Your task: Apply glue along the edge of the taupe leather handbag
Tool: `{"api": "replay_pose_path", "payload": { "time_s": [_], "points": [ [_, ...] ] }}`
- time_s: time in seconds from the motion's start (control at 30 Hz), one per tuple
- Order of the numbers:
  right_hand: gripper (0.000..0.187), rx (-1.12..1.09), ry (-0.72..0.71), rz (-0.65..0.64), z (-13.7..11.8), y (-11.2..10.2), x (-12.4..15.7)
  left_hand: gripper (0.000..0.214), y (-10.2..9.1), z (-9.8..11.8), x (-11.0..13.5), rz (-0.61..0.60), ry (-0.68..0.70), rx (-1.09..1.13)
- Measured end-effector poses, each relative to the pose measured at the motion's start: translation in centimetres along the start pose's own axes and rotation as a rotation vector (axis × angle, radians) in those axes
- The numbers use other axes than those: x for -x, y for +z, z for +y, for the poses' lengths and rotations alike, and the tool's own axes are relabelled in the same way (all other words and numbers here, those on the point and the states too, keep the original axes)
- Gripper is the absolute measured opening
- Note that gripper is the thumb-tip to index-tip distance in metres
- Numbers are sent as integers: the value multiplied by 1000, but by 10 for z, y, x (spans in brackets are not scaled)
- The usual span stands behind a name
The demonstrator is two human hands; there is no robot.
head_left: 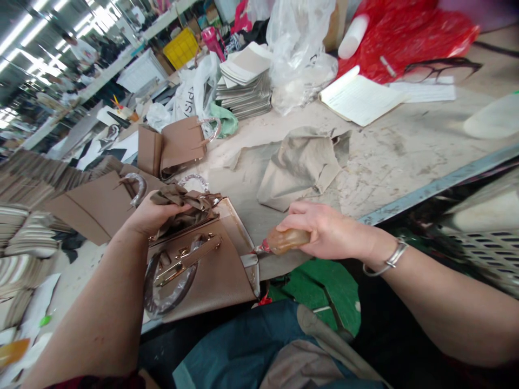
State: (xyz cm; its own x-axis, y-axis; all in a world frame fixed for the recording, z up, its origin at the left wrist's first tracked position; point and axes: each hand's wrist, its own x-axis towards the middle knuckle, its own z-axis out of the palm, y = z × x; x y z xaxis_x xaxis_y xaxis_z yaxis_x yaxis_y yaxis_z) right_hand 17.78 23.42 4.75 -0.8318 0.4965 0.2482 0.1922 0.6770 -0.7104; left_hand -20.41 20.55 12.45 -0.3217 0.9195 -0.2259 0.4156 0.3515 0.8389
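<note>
A tan handbag (227, 265) lies at the near edge of the worktable, its plastic-wrapped handle (170, 302) and gold-coloured fittings facing up. My left hand (160, 213) is closed around the dark brown lining (190, 213) bunched at the bag's opening. In my right hand (318, 229) is a squeeze bottle (288, 241) with amber contents, wrapped by the fingers. Its reddish nozzle (261, 247) points left and reaches the pale raw edge at the bag's bottom end. A small whitish strip (248, 260) shows there. Whether the nozzle touches the edge I cannot tell.
Other tan bag pieces (180, 143) stand behind on the left, near stacked panels (20, 232). Crumpled beige cloth (302, 167) lies beyond my right hand. Farther back are a notebook (360, 97), eyeglasses (441, 67), a red plastic bag (405, 32) and stacked sheets (245, 92).
</note>
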Motion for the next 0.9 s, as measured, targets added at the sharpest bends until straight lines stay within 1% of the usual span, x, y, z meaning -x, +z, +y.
{"api": "replay_pose_path", "payload": {
  "time_s": [0.1, 0.2, 0.27, 0.33, 0.4, 0.43, 0.53, 0.6, 0.63, 0.7, 0.83, 0.9],
  "points": [
    [32, -13, -74, 137, 7, 2, -1, 39, -2, -2, 0, 5, 42, -36],
    [36, 16, -122, 257, 15, 10, -4, 34, -2, -1, 1, 14, 107, -163],
    [43, 52, -130, 298, 21, 15, -5, 32, -1, 3, 5, 16, 140, -256],
    [46, 79, -125, 309, 26, 17, -7, 32, 1, 9, 10, 15, 150, -306],
    [45, 91, -120, 302, 28, 17, -8, 32, 3, 15, 16, 20, 146, -308],
    [44, 89, -115, 279, 28, 16, -8, 32, 4, 17, 19, 26, 138, -305],
    [39, 51, -84, 147, 25, 12, -8, 32, 5, 18, 22, 35, 121, -306],
    [40, 32, -66, 59, 23, 11, -7, 33, 5, 17, 21, 31, 121, -304],
    [42, 29, -66, 36, 22, 10, -7, 33, 4, 16, 21, 25, 127, -305],
    [43, 30, -73, 23, 23, 11, -7, 33, 3, 13, 19, 15, 150, -318],
    [36, 25, -79, 66, 27, 12, -7, 32, 0, 9, 16, -7, 191, -355],
    [34, 21, -69, 27, 27, 11, -7, 32, 1, 9, 15, -5, 201, -360]
  ]
}}
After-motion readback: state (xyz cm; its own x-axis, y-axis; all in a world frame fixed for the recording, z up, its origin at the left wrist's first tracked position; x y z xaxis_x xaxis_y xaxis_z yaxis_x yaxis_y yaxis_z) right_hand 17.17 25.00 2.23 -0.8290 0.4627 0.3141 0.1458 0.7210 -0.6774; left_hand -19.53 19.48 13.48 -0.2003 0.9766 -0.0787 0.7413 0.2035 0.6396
